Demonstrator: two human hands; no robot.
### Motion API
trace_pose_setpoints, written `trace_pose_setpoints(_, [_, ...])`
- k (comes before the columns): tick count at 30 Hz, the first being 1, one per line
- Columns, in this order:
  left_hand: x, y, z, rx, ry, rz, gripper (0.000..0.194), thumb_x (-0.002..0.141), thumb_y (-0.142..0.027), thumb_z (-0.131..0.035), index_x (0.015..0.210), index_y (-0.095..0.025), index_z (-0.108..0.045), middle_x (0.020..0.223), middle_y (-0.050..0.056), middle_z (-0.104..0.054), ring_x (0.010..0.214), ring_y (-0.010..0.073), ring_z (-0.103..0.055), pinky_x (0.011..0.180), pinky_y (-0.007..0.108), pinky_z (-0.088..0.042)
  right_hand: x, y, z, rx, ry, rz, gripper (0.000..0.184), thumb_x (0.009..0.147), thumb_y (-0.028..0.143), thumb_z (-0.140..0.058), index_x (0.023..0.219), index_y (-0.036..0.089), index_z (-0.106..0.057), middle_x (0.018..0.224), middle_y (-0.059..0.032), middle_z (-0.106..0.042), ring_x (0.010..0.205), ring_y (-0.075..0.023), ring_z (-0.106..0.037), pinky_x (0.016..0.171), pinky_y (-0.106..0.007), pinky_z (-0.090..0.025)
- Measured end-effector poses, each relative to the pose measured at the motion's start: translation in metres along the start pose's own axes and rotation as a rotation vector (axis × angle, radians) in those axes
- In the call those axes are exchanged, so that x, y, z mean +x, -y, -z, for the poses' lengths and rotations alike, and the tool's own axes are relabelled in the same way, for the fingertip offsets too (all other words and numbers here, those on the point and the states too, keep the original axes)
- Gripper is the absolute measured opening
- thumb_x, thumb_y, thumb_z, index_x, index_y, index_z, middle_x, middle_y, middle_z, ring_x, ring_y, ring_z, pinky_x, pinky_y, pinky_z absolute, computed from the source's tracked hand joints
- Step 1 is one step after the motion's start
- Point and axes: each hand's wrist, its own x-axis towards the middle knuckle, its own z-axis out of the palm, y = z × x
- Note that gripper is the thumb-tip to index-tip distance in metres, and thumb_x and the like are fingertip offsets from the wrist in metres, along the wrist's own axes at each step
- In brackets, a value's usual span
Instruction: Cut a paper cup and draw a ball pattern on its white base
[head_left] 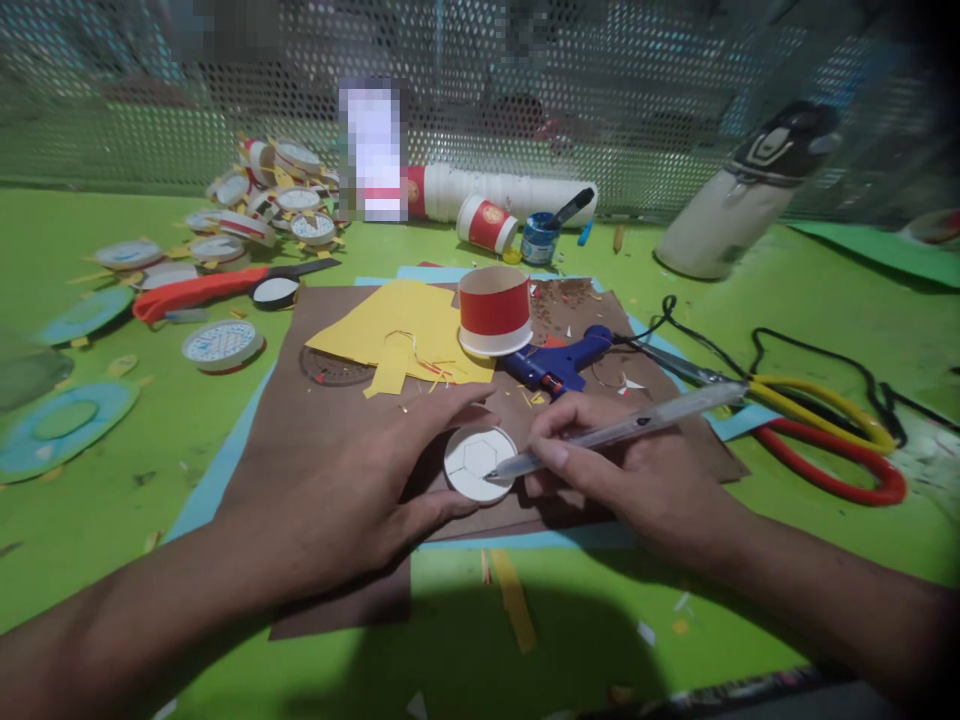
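A small white paper disc with a raised rim [466,482], like a cut-off cup bottom, lies on the brown paper. Lines on it form a hexagon with spokes. My left hand [409,465] curves around it, thumb and fingers gripping its edge. Pinched in my right hand [592,455] is a translucent pen [660,412], its tip touching the disc's lower right. Just beyond stand a red and white paper cup piece [495,312] and a blue glue gun [559,365]. Yellow paper [375,325] lies at the left of these.
Red-and-yellow-handled scissors [832,425] and a black cord [795,345] lie right. An orange cutter [206,293] and piled decorated discs [270,200] are left. Behind are stacked cups [517,195], a blue paint jar [539,240], a leaning bottle [720,215] and a perforated panel [637,120].
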Motion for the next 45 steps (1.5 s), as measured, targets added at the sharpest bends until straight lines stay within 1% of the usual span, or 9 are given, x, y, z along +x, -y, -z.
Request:
trace_pose_setpoints(4, [0.0,-0.002,0.001,0.003,-0.003,-0.004,0.06,0.093,-0.044,-0.058,0.147,-0.031,-0.035,0.143,0.008,-0.059,0.129,0.0319,-0.057,0.105,0.051,-0.049,-0.001,-0.001,0.0,0.077,-0.034,-0.06,0.009,0.086,0.021,-0.065,0.079,0.019,-0.062,0.061,0.0017,-0.069,0.052,-0.0078,-0.061,0.046,-0.015,-0.048])
trace_pose_setpoints(9, [-0.002,-0.002,-0.002,-0.058,-0.014,0.001,0.061,0.094,-0.042,-0.057,0.148,-0.029,-0.034,0.142,0.007,-0.06,0.125,0.0287,-0.059,0.103,0.045,-0.05,-0.004,-0.009,0.001,0.187,-0.088,-0.107,0.013,0.088,0.027,-0.067,0.079,0.019,-0.061,0.061,0.0025,-0.069,0.049,-0.0079,-0.062,0.043,-0.015,-0.047])
trace_pose_setpoints(14, [-0.002,0.0,-0.004,-0.049,-0.026,0.009,0.056,0.094,-0.042,-0.057,0.145,-0.034,-0.036,0.142,0.004,-0.06,0.125,0.0277,-0.059,0.1,0.045,-0.051,-0.001,-0.005,-0.001,0.078,-0.107,-0.07,0.011,0.085,0.021,-0.066,0.075,0.018,-0.061,0.057,0.0031,-0.068,0.045,-0.0063,-0.058,0.039,-0.013,-0.041])
trace_pose_setpoints(21, [0.0,-0.001,-0.002,-0.036,-0.01,-0.001,0.051,0.095,-0.047,-0.054,0.142,-0.035,-0.037,0.138,0.003,-0.062,0.119,0.0267,-0.063,0.094,0.042,-0.054,0.001,0.0,-0.001,-0.093,-0.052,0.04,0.009,0.084,0.018,-0.062,0.075,0.019,-0.062,0.06,0.0025,-0.069,0.054,-0.0077,-0.063,0.046,-0.013,-0.047])
trace_pose_setpoints(27, [0.0,-0.002,-0.002,-0.055,-0.025,-0.017,0.048,0.095,-0.046,-0.055,0.14,-0.033,-0.04,0.137,0.004,-0.063,0.118,0.026,-0.063,0.093,0.04,-0.054,-0.002,-0.002,0.0,-0.097,-0.029,0.056,0.009,0.085,0.019,-0.062,0.076,0.019,-0.061,0.062,0.0022,-0.069,0.054,-0.0074,-0.062,0.047,-0.014,-0.048])
trace_pose_setpoints(31, [0.0,-0.003,0.0,-0.044,0.016,0.001,0.05,0.095,-0.044,-0.056,0.14,-0.032,-0.04,0.139,0.005,-0.062,0.119,0.0278,-0.062,0.095,0.043,-0.053,-0.002,-0.002,0.0,-0.077,-0.02,0.047,0.009,0.086,0.019,-0.061,0.077,0.019,-0.061,0.061,0.0028,-0.067,0.051,-0.0064,-0.059,0.046,-0.014,-0.047])
trace_pose_setpoints(33, [0.0,-0.003,0.001,-0.041,0.009,0.0,0.049,0.094,-0.045,-0.056,0.14,-0.031,-0.042,0.138,0.006,-0.062,0.119,0.0288,-0.062,0.094,0.044,-0.053,-0.002,-0.002,0.0,-0.068,-0.014,0.04,0.009,0.086,0.019,-0.062,0.078,0.019,-0.061,0.061,0.0031,-0.066,0.05,-0.0061,-0.059,0.047,-0.014,-0.048])
trace_pose_setpoints(38, [0.0,-0.003,-0.001,-0.081,-0.02,-0.019,0.047,0.093,-0.042,-0.057,0.138,-0.03,-0.045,0.135,0.006,-0.064,0.117,0.027,-0.064,0.091,0.038,-0.055,-0.003,-0.002,0.0,-0.081,-0.017,0.039,0.008,0.086,0.018,-0.063,0.078,0.019,-0.062,0.063,0.0027,-0.068,0.054,-0.007,-0.061,0.049,-0.015,-0.049])
trace_pose_setpoints(45, [0.001,-0.003,-0.002,-0.104,0.007,0.008,0.052,0.093,-0.039,-0.059,0.141,-0.029,-0.041,0.136,0.006,-0.063,0.119,0.0266,-0.064,0.092,0.039,-0.055,-0.001,-0.004,-0.001,-0.047,-0.012,0.018,0.007,0.086,0.017,-0.063,0.079,0.019,-0.061,0.063,0.0032,-0.067,0.052,-0.006,-0.058,0.049,-0.014,-0.048])
